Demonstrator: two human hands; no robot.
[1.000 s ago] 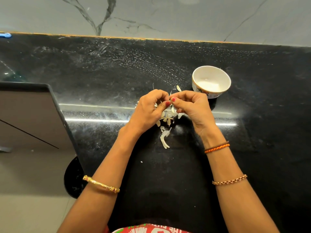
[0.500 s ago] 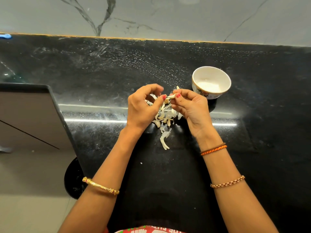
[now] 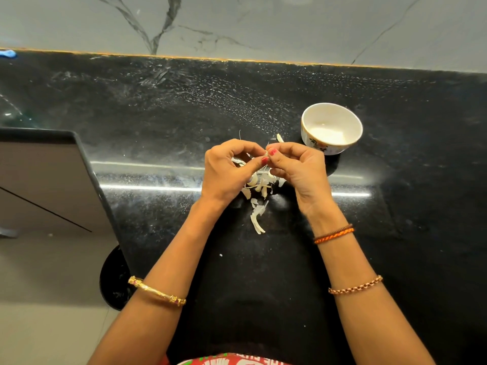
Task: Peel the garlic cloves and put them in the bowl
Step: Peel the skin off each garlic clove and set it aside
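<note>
Two hands, one small clove

Both the left hand (image 3: 227,173) and right hand (image 3: 299,168) pinch a garlic clove (image 3: 266,154) above the peel scraps (image 3: 257,204), near the bowl (image 3: 331,127). It looks light, firm and slippery; grip its ends.

Glossy black stone counter (image 3: 395,233), glazed ceramic bowl (image 3: 316,143), dry papery garlic skins (image 3: 257,219).

No legible text, label, brand or number appears anywhere in the frame. White lettering shows on the red garment (image 3: 232,360) at the bottom edge, but it is cut off and cannot be read. The bowl (image 3: 316,144) carries only a floral motif.
</note>
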